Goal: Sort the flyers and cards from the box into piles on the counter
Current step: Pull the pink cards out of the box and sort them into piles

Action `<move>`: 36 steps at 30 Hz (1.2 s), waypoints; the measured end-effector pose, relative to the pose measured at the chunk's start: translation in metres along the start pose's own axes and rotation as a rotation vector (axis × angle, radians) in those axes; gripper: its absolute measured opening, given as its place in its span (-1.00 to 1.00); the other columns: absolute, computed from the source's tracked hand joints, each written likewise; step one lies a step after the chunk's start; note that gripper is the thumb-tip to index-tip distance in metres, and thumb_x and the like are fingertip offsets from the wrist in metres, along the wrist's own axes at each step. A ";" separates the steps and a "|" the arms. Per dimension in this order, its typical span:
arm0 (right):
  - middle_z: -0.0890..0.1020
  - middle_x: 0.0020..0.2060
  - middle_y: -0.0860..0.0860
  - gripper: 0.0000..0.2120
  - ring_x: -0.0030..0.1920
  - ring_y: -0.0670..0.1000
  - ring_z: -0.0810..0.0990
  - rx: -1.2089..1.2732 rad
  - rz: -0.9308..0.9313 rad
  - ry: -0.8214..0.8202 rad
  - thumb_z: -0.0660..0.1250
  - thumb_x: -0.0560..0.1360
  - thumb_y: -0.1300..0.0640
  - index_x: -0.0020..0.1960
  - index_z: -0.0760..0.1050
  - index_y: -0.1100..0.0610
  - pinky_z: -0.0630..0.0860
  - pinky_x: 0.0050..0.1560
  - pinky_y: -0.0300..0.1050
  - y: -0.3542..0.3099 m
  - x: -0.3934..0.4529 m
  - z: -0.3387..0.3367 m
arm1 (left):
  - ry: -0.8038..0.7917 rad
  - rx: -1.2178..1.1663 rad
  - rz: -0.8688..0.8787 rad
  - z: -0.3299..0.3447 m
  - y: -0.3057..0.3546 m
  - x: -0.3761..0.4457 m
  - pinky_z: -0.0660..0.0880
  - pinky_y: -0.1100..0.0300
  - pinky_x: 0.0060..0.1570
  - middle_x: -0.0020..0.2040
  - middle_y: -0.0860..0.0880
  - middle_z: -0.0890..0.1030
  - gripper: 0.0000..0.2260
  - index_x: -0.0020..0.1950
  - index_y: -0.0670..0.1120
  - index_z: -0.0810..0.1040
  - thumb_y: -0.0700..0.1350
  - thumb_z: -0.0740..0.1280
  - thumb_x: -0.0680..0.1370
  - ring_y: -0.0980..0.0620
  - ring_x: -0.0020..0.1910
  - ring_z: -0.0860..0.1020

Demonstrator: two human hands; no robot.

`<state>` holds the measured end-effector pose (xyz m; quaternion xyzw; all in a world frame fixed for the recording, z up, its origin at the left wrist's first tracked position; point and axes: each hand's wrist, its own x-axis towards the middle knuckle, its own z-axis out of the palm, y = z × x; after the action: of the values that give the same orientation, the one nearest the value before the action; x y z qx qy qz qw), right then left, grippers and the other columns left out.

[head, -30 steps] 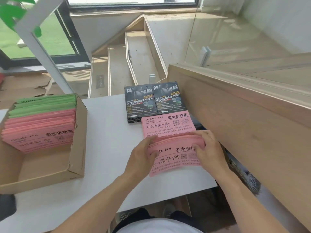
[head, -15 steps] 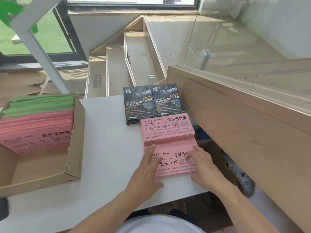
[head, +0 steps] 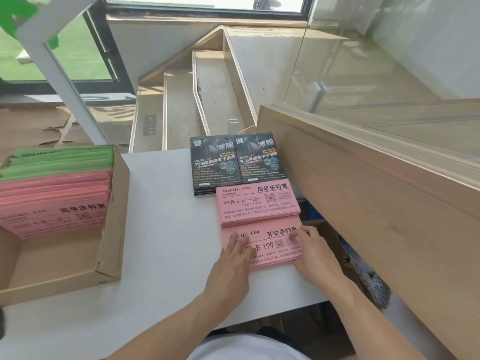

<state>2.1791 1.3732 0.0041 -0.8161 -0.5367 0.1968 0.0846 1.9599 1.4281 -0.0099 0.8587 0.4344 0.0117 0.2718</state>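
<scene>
**Both hands flat on near pink pile**

Your left hand [head: 228, 266] and right hand [head: 315, 252] press straight fingers on the near pink pile [head: 267, 249], printed "199". Just beyond lies a second pink pile [head: 258, 203] headed "AVOCADO·GYM", "99". Two black card stacks [head: 237, 159] show "588". All sit on the white bench [head: 161, 229]. The box [head: 114, 203], left, holds pink and green flyers [head: 55, 188].

The box [head: 114, 203] runs off the picture at nine o'clock. Both hands cover part of the near pink pile's [head: 270, 245] print. Its small text is unreadable.
</scene>
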 end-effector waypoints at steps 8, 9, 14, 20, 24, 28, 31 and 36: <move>0.33 0.37 -0.08 -0.54 0.07 -0.09 0.47 -0.011 0.018 0.007 0.42 0.50 0.16 0.33 0.37 -0.03 0.60 -0.05 -0.18 -0.003 -0.001 0.000 | -0.099 0.076 0.023 -0.007 0.010 0.004 0.08 -0.22 0.54 0.64 -0.02 0.02 -0.40 0.54 -0.04 0.24 -0.45 0.06 0.54 -0.08 0.63 -0.18; 0.33 0.38 -0.08 -0.55 0.03 -0.10 0.49 -0.019 0.018 0.004 0.42 0.50 0.16 0.33 0.38 -0.03 0.60 -0.07 -0.19 -0.004 -0.001 -0.001 | -0.110 0.081 0.021 -0.009 0.012 0.004 0.07 -0.26 0.53 0.64 -0.02 0.01 -0.40 0.54 -0.04 0.24 -0.45 0.05 0.54 -0.09 0.63 -0.19; 0.32 0.41 -0.09 -0.57 -0.13 -0.11 0.55 -0.032 0.021 -0.009 0.41 0.52 0.13 0.35 0.38 -0.01 0.58 -0.19 -0.27 -0.004 -0.003 -0.003 | -0.164 0.101 0.042 -0.010 0.017 0.006 0.05 -0.40 0.49 0.65 -0.01 -0.02 -0.38 0.53 -0.04 0.23 -0.47 0.04 0.52 -0.12 0.63 -0.21; 0.34 0.41 -0.09 -0.49 0.38 -0.06 0.31 -0.060 -0.042 0.051 0.45 0.49 0.01 0.38 0.37 -0.06 0.46 0.29 -0.12 -0.006 -0.009 0.000 | -0.149 0.081 0.041 -0.012 0.009 0.003 0.07 -0.33 0.51 0.65 -0.01 -0.01 -0.40 0.56 0.00 0.21 -0.38 0.17 0.56 -0.08 0.63 -0.18; 0.36 0.39 -0.13 -0.42 0.42 -0.08 0.27 -0.057 -0.109 0.089 0.48 0.44 -0.11 0.40 0.37 -0.11 0.33 0.43 -0.07 -0.025 -0.015 0.001 | -0.036 0.060 0.055 -0.013 -0.005 -0.005 -0.05 -0.22 0.57 0.63 0.05 0.11 -0.46 0.55 0.05 0.25 -0.11 0.33 0.61 -0.01 0.64 -0.09; 0.39 0.35 -0.19 -0.54 0.37 -0.13 0.31 0.001 -0.176 0.051 0.38 0.53 -0.16 0.39 0.39 -0.15 0.30 0.44 -0.11 -0.055 -0.019 0.012 | 0.215 -0.111 0.185 -0.013 -0.028 -0.017 0.27 -0.14 0.49 0.45 0.05 0.44 -0.57 0.35 0.05 0.48 -0.11 0.45 0.50 0.01 0.54 0.27; 0.48 0.27 -0.19 -0.68 0.33 -0.11 0.36 0.086 -0.279 0.132 0.42 0.53 -0.04 0.28 0.51 -0.13 0.35 0.41 -0.07 -0.076 -0.022 0.021 | 0.381 -0.228 0.203 -0.025 -0.040 -0.029 0.39 0.01 0.42 0.37 0.09 0.52 -0.68 0.24 0.04 0.56 -0.15 0.45 0.51 0.08 0.48 0.37; 0.58 0.11 -0.19 -0.71 0.19 -0.07 0.49 0.257 -0.448 0.307 0.48 0.46 0.24 0.12 0.61 -0.02 0.45 0.24 -0.06 -0.119 -0.019 0.035 | 0.552 -0.273 0.160 -0.064 -0.069 -0.055 0.40 0.17 0.38 0.37 0.13 0.52 -0.72 0.23 0.01 0.58 -0.23 0.40 0.55 0.16 0.45 0.38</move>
<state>2.0579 1.4024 0.0184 -0.6801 -0.6552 0.1138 0.3087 1.8582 1.4487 0.0238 0.8100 0.4172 0.3238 0.2548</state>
